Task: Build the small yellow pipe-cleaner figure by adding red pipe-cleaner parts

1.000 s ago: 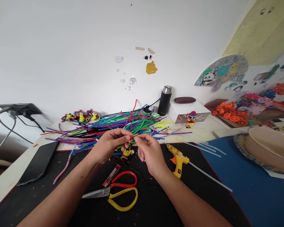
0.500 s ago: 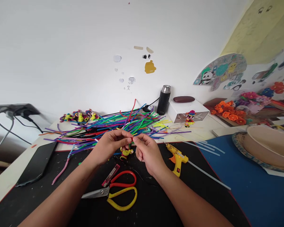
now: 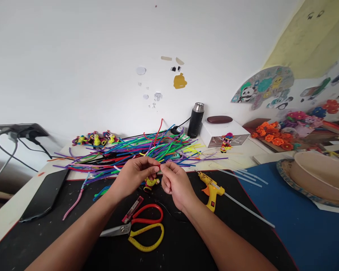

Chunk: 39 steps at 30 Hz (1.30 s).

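My left hand point(image 3: 133, 176) and my right hand point(image 3: 177, 183) meet over the back of the black mat point(image 3: 183, 241), both in a pinch. Between their fingertips is a small red piece of pipe cleaner point(image 3: 159, 166), mostly hidden by the fingers. Just below and behind the fingers is a small yellow and red figurine point(image 3: 150, 183), partly covered by my left hand. Nearer to me lie scissors point(image 3: 146, 248) with one red and one yellow handle, beside a narrow pink case point(image 3: 132, 209). To the right of my right hand rests a yellow hot glue gun point(image 3: 214, 191).
Behind my hands spreads a pile of coloured pipe cleaners point(image 3: 124, 150). A black flask point(image 3: 196, 122) and a white box point(image 3: 214, 131) stand by the wall, with another figurine point(image 3: 226, 143) in front. A phone point(image 3: 43, 195) lies left; a large bowl point(image 3: 322, 177) stands right.
My left hand has shifted slightly, and the red piece is now less visible between the fingertips. Blue and green pipe cleaner pieces beside my left wrist show more. The view has moved a little.
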Each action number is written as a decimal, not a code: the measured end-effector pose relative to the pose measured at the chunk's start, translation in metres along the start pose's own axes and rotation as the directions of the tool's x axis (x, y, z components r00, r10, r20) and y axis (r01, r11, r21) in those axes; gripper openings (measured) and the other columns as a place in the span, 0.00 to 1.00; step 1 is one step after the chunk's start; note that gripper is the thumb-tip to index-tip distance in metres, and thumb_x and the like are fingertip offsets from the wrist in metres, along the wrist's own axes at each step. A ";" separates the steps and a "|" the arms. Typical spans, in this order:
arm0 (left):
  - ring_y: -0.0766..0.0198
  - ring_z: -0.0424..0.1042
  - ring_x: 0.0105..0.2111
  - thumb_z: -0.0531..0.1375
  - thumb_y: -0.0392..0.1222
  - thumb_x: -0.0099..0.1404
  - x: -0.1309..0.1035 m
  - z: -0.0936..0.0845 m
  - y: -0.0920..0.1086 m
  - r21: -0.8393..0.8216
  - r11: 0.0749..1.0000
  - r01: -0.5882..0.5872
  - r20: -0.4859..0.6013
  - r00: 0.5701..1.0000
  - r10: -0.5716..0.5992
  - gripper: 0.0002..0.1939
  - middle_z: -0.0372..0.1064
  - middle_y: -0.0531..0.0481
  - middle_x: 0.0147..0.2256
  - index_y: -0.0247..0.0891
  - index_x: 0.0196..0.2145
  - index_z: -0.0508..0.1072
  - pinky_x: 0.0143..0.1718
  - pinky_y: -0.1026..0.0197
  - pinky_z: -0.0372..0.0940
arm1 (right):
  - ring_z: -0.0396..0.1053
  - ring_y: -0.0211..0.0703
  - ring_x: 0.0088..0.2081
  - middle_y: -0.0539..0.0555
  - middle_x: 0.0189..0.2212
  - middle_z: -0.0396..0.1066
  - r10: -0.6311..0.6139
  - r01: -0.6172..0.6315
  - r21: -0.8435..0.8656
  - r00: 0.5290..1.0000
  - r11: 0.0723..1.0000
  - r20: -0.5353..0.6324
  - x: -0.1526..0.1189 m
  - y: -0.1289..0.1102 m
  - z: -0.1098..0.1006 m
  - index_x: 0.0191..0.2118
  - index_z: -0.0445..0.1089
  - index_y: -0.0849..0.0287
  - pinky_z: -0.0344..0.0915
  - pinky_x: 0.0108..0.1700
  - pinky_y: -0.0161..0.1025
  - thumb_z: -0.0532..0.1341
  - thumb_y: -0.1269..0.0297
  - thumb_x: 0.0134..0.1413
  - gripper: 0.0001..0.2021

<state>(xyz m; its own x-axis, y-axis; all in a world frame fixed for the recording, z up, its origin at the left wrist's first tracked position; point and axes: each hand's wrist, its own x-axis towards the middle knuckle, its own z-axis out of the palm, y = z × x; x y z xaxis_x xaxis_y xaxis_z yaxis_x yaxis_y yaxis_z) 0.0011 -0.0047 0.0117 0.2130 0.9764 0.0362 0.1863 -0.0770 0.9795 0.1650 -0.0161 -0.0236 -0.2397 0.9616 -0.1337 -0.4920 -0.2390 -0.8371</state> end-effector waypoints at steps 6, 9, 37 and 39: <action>0.64 0.70 0.26 0.73 0.56 0.58 0.001 -0.004 0.004 -0.072 0.997 -0.018 0.005 1.000 0.019 0.19 0.75 0.50 0.28 0.36 0.36 0.81 0.30 0.62 0.67 | 0.50 0.29 0.13 0.38 0.13 0.55 0.004 -0.004 -0.004 1.000 1.000 0.011 -0.001 -0.002 0.001 0.32 0.67 0.57 0.40 0.17 0.30 0.72 0.49 0.51 0.19; 0.65 0.69 0.27 0.73 0.55 0.59 0.000 -0.005 0.005 -0.092 0.996 -0.017 -0.018 1.000 0.015 0.18 0.74 0.51 0.30 0.37 0.36 0.80 0.30 0.62 0.67 | 0.50 0.29 0.13 0.38 0.13 0.56 0.031 -0.030 -0.041 0.999 0.999 0.022 -0.001 0.000 0.001 0.35 0.68 0.57 0.40 0.17 0.30 0.73 0.48 0.50 0.20; 0.62 0.73 0.28 0.73 0.59 0.54 0.034 -0.027 -0.016 -0.011 0.991 0.131 0.085 0.988 -0.130 0.22 0.76 0.51 0.28 0.37 0.35 0.81 0.34 0.59 0.70 | 0.55 0.34 0.15 0.41 0.14 0.59 -0.081 0.058 -0.527 0.997 0.848 -0.020 0.020 -0.008 -0.027 0.40 0.72 0.58 0.51 0.18 0.32 0.63 0.49 0.61 0.15; 0.62 0.72 0.29 0.73 0.58 0.55 0.035 -0.025 -0.016 -0.003 0.993 0.116 0.099 0.988 -0.115 0.21 0.77 0.50 0.29 0.37 0.37 0.82 0.34 0.59 0.70 | 0.55 0.34 0.15 0.41 0.14 0.59 -0.076 0.057 -0.513 0.997 0.856 -0.016 0.020 -0.009 -0.028 0.40 0.72 0.58 0.51 0.18 0.32 0.64 0.48 0.61 0.16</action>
<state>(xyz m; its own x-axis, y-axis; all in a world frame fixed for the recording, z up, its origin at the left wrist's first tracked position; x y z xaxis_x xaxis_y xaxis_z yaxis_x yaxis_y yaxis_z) -0.0185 0.0359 0.0024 0.2841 0.9539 -0.0965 0.2065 0.0374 0.9777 0.1878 0.0094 -0.0334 -0.1882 0.9790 -0.0784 -0.0055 -0.0809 -0.9967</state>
